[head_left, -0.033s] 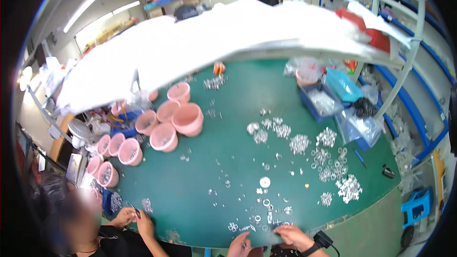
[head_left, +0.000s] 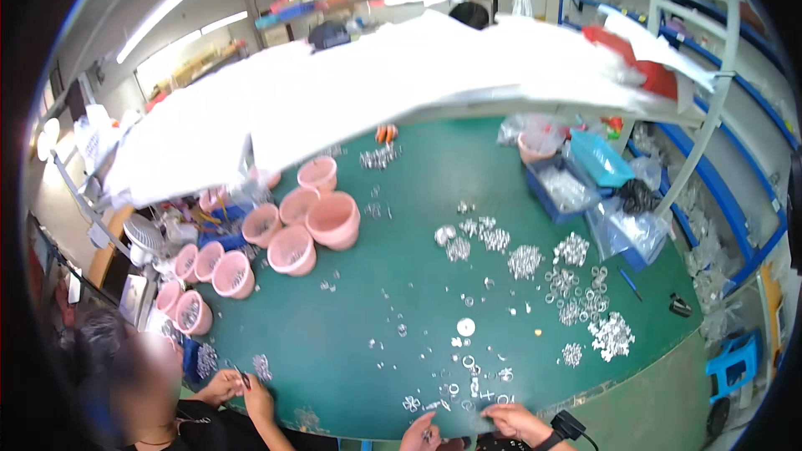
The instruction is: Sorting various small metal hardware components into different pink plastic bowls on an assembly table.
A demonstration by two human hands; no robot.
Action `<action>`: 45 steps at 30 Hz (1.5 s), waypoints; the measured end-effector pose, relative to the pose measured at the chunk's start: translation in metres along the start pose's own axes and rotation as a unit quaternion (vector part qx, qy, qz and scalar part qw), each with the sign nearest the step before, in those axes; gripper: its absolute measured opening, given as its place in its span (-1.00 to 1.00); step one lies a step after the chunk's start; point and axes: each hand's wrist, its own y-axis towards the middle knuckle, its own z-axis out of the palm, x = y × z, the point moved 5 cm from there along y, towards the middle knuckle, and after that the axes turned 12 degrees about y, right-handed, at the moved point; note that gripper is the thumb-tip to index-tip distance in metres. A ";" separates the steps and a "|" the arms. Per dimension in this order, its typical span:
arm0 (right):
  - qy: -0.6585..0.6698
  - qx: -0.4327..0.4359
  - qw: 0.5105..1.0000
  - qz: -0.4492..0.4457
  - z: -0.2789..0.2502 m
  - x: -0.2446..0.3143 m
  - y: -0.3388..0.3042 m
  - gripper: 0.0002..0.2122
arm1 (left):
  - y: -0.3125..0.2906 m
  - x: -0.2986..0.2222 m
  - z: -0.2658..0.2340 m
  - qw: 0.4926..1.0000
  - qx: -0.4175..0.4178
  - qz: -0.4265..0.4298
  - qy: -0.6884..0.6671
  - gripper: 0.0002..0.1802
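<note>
My left hand (head_left: 420, 434) is at the near edge of the green table (head_left: 393, 284), with its fingers pinched on what looks like a small metal part. My right hand (head_left: 516, 422) lies beside it, fingers stretched left and low over the table edge; a black band with a device (head_left: 566, 428) is on its wrist. Small silver rings (head_left: 472, 384) lie scattered just beyond both hands. A white disc (head_left: 465, 326) lies a little farther out.
Heaps of silver rings (head_left: 576, 292) cover the right half. Several pink bowls (head_left: 332, 219) stand at the left. Blue bins (head_left: 568, 188) and plastic bags sit at the back right. A co-worker's hands (head_left: 242, 386) work at the near left. A white sheet (head_left: 401, 75) hangs overhead.
</note>
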 end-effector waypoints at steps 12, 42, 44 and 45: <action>0.273 0.147 0.951 -0.014 0.031 0.038 -0.002 -0.86 | -0.015 -0.042 0.001 0.997 -0.051 -0.023 -0.056 -0.59; 0.566 -0.013 0.776 -0.278 -0.043 0.053 -0.051 -0.87 | 0.023 -0.044 -0.005 0.986 -0.112 0.070 0.099 -0.83; 0.593 0.010 0.753 -0.286 -0.047 0.060 -0.058 -0.87 | 0.029 -0.039 0.002 0.990 -0.084 0.063 0.092 -0.87; 0.599 0.012 0.749 -0.283 -0.049 0.067 -0.063 -0.87 | 0.033 -0.036 0.008 0.989 -0.084 0.065 0.104 -0.85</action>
